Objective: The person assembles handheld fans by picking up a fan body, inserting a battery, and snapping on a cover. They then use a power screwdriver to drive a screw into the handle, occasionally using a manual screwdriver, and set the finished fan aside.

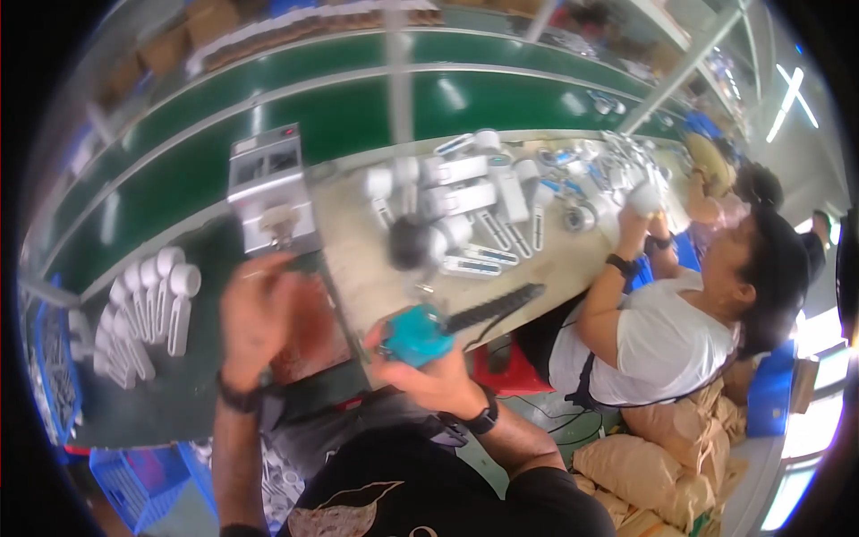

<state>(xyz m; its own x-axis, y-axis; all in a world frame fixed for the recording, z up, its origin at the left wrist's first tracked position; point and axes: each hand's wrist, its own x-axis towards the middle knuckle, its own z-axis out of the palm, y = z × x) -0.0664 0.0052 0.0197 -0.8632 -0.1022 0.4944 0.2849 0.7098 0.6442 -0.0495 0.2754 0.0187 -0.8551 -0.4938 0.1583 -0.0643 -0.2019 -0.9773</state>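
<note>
My right hand (pixel 429 376) is wrapped round a teal handheld tool (pixel 416 336) at the front edge of the pale workbench. Blur hides the tool's exact kind. A black ribbed cord or strip (pixel 495 306) lies beside it. To the left, my left hand (pixel 259 313) hovers by a reddish-brown board (pixel 309 331), its fingers smeared by motion. Just beyond that hand stands a grey metal bench machine (pixel 273 188) with a small red light. A dark round thing (pixel 409 242), blurred, sits beyond the tool, near white parts with round heads and slotted handles (pixel 461 197).
More white round-headed parts (pixel 148 304) stand in rows on the dark green surface at left. Blue crates (pixel 139 483) are below it. On my right a co-worker (pixel 662 331) in a white shirt handles a white part. Brown sacks (pixel 644 470) and a red stool (pixel 510 371) are on the floor.
</note>
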